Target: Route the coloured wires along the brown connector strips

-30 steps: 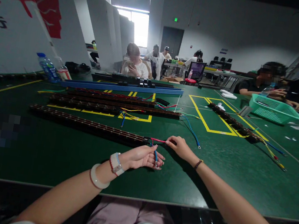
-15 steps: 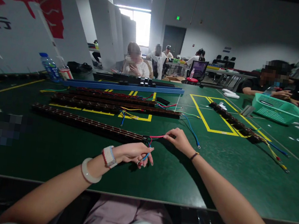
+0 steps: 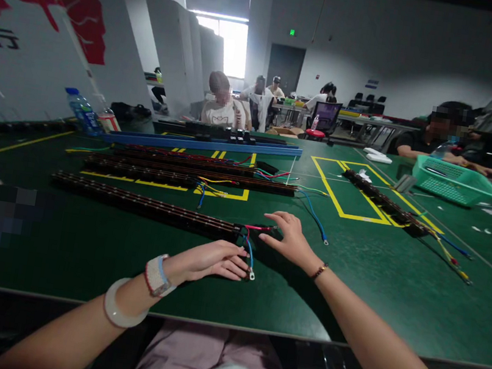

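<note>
A long dark bar with copper-coloured strips (image 3: 146,202) lies on the green table before me. From its right end come a red wire (image 3: 258,228) and a blue wire (image 3: 251,249), each with a metal lug at its tip. My left hand (image 3: 216,260) is beside the blue wire, fingers stretched out and apart; whether its fingertips touch the wire I cannot tell. Around the tip of the red wire, my right hand (image 3: 288,237) has thumb and fingers spread, with nothing gripped between them.
More wired bars (image 3: 192,175) lie behind, near a blue rail (image 3: 206,143). To the right are another wired bar (image 3: 382,200) and a green basket (image 3: 454,182). Bottles (image 3: 82,110) stand at the back left. A person (image 3: 223,104) sits across the table.
My right hand has let go of the red wire and opened. My left hand has released the blue wire and shifted slightly left, its fingers straightening. The blue wire now hangs out to the right.
</note>
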The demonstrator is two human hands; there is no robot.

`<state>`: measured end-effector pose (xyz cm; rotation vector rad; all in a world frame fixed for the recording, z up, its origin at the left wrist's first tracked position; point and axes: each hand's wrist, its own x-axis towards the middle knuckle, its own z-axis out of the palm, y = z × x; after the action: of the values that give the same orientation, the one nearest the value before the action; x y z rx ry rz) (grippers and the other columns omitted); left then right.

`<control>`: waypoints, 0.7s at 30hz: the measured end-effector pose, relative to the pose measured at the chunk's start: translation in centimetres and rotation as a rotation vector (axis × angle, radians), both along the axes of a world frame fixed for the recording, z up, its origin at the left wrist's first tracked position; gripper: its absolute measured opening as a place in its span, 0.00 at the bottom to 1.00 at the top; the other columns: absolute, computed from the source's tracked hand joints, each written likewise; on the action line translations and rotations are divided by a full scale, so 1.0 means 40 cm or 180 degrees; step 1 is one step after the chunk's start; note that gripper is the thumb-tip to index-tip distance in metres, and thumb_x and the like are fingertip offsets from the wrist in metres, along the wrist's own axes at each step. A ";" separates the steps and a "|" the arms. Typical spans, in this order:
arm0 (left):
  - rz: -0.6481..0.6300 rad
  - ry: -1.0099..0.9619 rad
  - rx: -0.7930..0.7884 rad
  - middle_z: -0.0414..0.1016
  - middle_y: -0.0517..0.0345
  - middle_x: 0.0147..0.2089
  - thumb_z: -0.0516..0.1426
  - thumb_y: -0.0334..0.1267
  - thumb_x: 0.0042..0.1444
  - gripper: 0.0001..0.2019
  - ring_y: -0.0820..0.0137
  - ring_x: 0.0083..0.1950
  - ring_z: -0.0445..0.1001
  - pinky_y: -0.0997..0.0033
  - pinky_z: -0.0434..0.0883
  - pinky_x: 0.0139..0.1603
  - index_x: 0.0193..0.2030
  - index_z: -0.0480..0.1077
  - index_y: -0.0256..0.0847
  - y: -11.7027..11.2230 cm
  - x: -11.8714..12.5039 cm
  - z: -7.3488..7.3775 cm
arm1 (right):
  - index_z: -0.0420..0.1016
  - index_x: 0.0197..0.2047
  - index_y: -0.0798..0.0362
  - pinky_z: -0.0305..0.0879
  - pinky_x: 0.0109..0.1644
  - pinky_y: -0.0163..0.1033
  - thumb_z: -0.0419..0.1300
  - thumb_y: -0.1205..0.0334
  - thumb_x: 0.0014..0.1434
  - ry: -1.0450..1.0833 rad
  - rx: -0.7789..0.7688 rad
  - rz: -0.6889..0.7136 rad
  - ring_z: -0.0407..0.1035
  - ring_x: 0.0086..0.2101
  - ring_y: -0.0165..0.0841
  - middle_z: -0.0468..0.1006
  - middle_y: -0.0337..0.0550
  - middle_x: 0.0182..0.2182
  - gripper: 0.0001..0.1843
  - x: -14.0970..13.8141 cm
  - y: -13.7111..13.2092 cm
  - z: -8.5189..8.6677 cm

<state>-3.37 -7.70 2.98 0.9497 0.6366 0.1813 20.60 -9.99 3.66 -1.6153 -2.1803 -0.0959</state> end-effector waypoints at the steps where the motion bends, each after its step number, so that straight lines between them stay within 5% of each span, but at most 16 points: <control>1: 0.0054 0.0017 0.0073 0.72 0.34 0.48 0.52 0.41 0.60 0.21 0.63 0.44 0.76 0.59 0.68 0.55 0.54 0.64 0.27 -0.001 -0.009 0.002 | 0.63 0.60 0.51 0.47 0.59 0.45 0.58 0.39 0.54 -0.0073 -0.0038 0.0041 0.57 0.54 0.39 0.65 0.48 0.54 0.37 -0.017 -0.010 -0.001; 5: 0.0073 -0.0097 0.0132 0.71 0.34 0.48 0.52 0.40 0.60 0.20 0.62 0.46 0.75 0.58 0.67 0.56 0.53 0.64 0.26 -0.012 -0.020 0.003 | 0.56 0.64 0.59 0.44 0.61 0.48 0.63 0.36 0.44 -0.0410 -0.0395 0.0157 0.56 0.55 0.43 0.64 0.54 0.55 0.52 -0.059 -0.031 -0.020; 10: 0.0228 -0.0255 -0.0109 0.70 0.37 0.50 0.54 0.38 0.59 0.17 0.63 0.47 0.75 0.58 0.66 0.58 0.51 0.63 0.29 -0.035 0.020 0.008 | 0.67 0.54 0.56 0.50 0.56 0.47 0.63 0.45 0.49 -0.0436 -0.0517 -0.0103 0.62 0.48 0.40 0.70 0.49 0.45 0.34 -0.060 -0.025 -0.022; 15: 0.0465 -0.0481 -0.0661 0.72 0.40 0.44 0.50 0.33 0.61 0.10 0.67 0.44 0.75 0.59 0.63 0.61 0.43 0.65 0.27 -0.022 0.088 -0.002 | 0.73 0.48 0.53 0.58 0.43 0.37 0.63 0.59 0.50 -0.0303 -0.0591 -0.0250 0.65 0.38 0.32 0.69 0.46 0.42 0.21 -0.057 -0.019 -0.003; 21: 0.0671 -0.0703 -0.0968 0.73 0.42 0.42 0.48 0.35 0.62 0.10 0.71 0.41 0.74 0.64 0.64 0.59 0.41 0.65 0.28 -0.003 0.145 -0.021 | 0.77 0.37 0.51 0.54 0.39 0.38 0.61 0.64 0.55 -0.0440 -0.0328 -0.0272 0.64 0.35 0.33 0.71 0.42 0.32 0.06 -0.056 -0.013 -0.006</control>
<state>2.42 -7.81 2.13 0.5596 0.5403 0.3610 18.36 -10.53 3.42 -1.8085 -2.2517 -0.1259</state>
